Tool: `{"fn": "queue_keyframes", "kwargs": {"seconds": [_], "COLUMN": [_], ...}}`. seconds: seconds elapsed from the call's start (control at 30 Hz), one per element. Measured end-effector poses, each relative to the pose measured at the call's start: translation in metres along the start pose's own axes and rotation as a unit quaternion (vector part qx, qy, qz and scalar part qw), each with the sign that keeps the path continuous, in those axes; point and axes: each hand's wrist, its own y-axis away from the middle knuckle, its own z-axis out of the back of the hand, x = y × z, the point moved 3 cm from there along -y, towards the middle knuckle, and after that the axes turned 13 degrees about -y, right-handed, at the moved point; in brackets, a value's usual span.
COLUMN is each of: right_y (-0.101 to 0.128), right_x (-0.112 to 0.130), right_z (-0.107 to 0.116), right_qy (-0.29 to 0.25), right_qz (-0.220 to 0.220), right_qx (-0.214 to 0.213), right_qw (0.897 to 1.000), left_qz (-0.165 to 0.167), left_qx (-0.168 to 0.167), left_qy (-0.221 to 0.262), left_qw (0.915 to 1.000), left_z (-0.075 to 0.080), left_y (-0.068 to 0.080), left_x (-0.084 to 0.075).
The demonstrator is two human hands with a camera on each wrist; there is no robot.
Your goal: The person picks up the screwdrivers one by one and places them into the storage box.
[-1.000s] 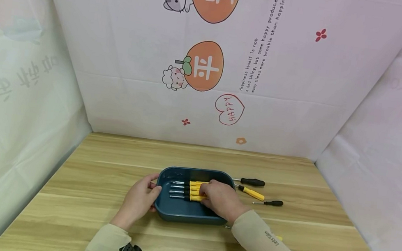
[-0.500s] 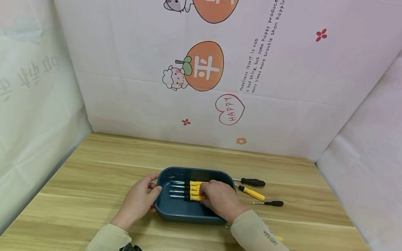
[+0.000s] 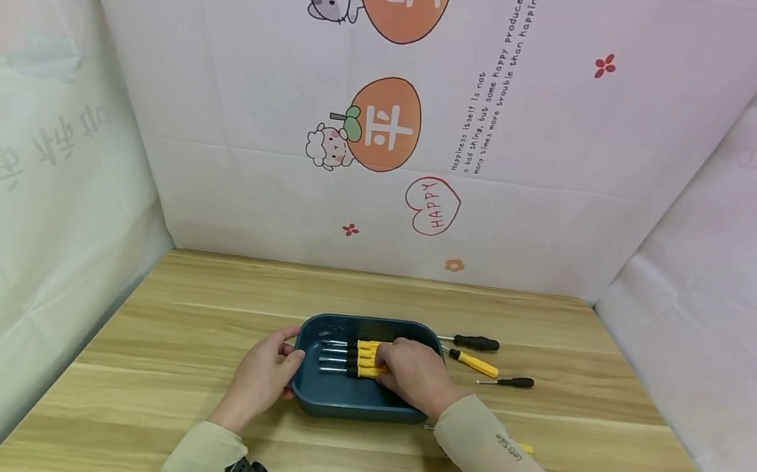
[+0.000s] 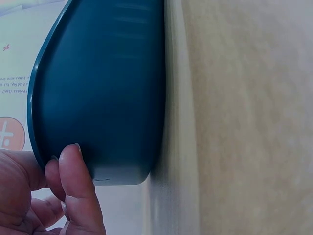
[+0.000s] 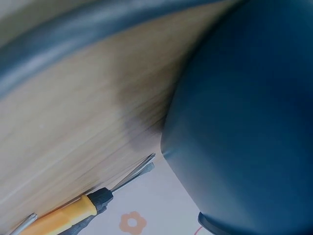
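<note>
Wood table (image 3: 198,340), printed sheets on three sides. Left hand (image 3: 262,378) grips tray (image 3: 331,402) left rim; right hand (image 3: 413,376) rests on screwdrivers (image 3: 354,358), grip unclear

Left hand (image 3: 262,375): fingers curled, forearm sleeved, angled inward from the near left. Right hand (image 3: 413,375): held palm down, fingers bent, sleeved forearm extended from the near right.
</note>
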Motion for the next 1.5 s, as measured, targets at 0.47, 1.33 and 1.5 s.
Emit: {"fn": "queue_keyframes", "kwargs": {"seconds": [0.47,1.33,1.5], "right_y": [0.002,0.012,0.016], "right_x": [0.001,-0.001,-0.004], "right_z": [0.002,0.020,0.022], "right_qy": [-0.004,-0.113,-0.129], "right_qz": [0.002,-0.032,-0.039], "right_qx": [-0.001,0.000,-0.007], "right_qw": [1.000,0.993,0.991], "left_qz": [0.003,-0.001,-0.002], "left_qx": [0.000,0.001,0.002], "left_qy": [-0.001,0.002,0.001], "left_qw": [1.0000,1.0000,1.0000], "left_z": [0.000,0.001,0.001], "left_y": [0.001,0.001,0.001], "left_x": [-0.001,0.000,-0.001]}}
